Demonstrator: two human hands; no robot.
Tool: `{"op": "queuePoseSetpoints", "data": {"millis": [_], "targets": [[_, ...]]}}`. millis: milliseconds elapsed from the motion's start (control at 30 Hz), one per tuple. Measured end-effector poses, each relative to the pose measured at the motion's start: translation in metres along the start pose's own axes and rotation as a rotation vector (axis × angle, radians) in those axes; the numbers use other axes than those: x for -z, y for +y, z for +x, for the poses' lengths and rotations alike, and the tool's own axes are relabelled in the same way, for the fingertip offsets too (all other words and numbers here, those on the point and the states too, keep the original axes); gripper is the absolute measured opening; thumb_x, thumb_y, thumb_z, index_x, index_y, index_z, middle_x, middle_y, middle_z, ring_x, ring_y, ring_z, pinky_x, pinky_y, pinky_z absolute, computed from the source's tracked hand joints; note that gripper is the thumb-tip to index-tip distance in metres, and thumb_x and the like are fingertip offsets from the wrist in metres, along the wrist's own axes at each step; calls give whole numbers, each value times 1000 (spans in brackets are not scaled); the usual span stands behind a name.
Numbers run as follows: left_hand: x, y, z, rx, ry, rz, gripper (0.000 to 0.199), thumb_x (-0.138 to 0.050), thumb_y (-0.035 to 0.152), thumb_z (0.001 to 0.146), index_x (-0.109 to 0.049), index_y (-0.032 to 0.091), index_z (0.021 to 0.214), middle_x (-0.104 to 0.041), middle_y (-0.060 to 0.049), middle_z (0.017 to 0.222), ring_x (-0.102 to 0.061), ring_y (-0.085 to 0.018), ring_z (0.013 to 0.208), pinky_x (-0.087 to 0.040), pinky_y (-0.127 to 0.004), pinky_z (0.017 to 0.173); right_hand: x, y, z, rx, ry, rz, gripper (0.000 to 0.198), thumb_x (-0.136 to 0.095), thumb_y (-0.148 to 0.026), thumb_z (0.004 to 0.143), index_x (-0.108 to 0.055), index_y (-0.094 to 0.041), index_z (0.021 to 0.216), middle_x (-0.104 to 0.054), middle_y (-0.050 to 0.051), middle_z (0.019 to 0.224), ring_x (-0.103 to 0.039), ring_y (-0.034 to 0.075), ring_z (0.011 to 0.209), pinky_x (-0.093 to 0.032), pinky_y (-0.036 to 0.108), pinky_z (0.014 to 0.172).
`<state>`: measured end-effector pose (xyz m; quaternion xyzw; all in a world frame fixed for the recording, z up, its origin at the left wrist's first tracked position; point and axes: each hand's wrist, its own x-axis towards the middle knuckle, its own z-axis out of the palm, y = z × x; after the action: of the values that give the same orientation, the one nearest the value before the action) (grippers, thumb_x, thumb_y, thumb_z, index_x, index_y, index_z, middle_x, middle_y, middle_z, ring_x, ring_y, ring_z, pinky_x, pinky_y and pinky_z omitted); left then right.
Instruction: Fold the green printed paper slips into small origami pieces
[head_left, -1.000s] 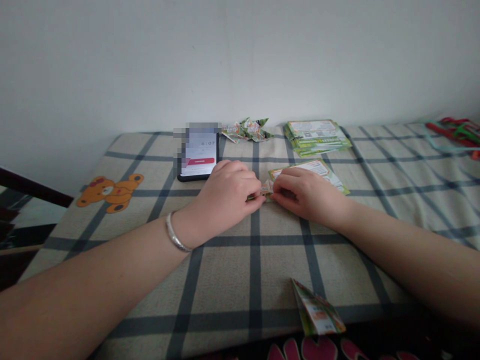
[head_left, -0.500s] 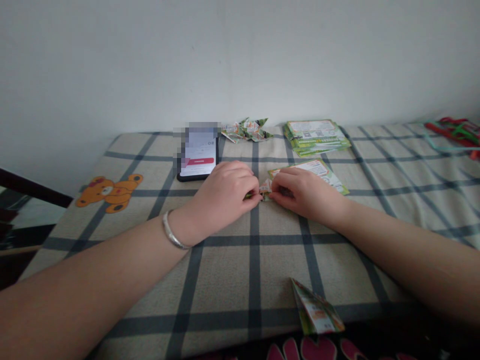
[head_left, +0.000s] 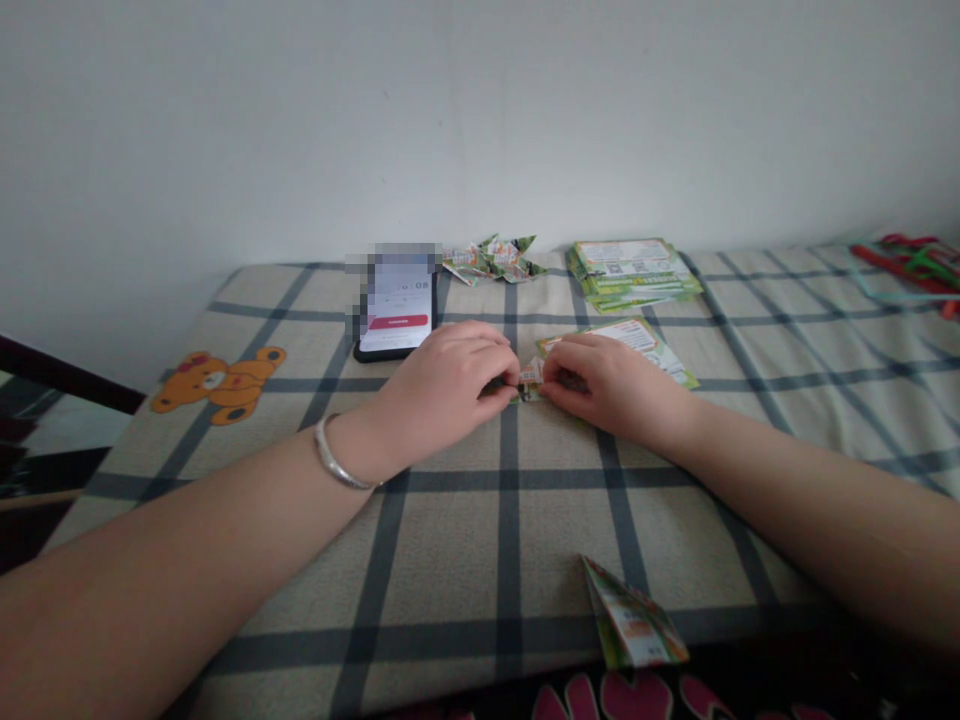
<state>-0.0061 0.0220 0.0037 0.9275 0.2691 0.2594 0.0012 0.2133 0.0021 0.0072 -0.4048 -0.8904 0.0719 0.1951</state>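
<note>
While left hand [head_left: 465, 375] and right hand [head_left: 604, 388] hold folded paper [head_left: 531, 377] | phone [head_left: 401, 302] — lit

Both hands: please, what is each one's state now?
Left hand: curled at the left end of the small, folded green-and-white paper; firm grip cannot be told.
Right hand: closed, holding that paper's right end.

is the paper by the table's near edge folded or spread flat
Folded: the paper narrows to a sharp tip, with creased, slanting faces.
</note>
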Motion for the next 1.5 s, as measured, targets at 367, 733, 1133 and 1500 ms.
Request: {"op": "queuePoseSetpoints", "data": {"millis": [367,733,1133,1500], "targets": [[1,-2,0,-72,-34,-27,10,-63,10,82,-68,16,87,-69,-4,92,-63,-20,97,-50,-34,90,1,4,-2,-27,7,-51,5,-59,-18,87,-60,-16,82,-60,4,80,-55,17,76,-40,28,72],[1,1,0,-254,-94,115,22,-53,11,91,-70,20,102,-70,-2,104,-59,-22,106,-50,-40,94,2,2,1,-44,-2,-63,9,-56,-19,88,-60,-16,81,-60,5,79,-55,18,75,-40,29,70],[9,2,1,-339,-151,217,21,-52,13,93,-69,21,102,-69,-4,107,-59,-23,104,-49,-40,93,2,3,0,-52,-6,-51,10,-56,-20,89,-59,-16,80,-60,5,79,-55,17,74,-40,28,70],[17,-7,2,-390,-186,139,24,-48,13,92,-72,19,92,-73,-5,100,-62,-21,101,-52,-37,90,0,6,-2,-17,16,-28,6,-59,-19,87,-59,-18,81,-58,3,79,-53,16,74,-39,27,69]]}}
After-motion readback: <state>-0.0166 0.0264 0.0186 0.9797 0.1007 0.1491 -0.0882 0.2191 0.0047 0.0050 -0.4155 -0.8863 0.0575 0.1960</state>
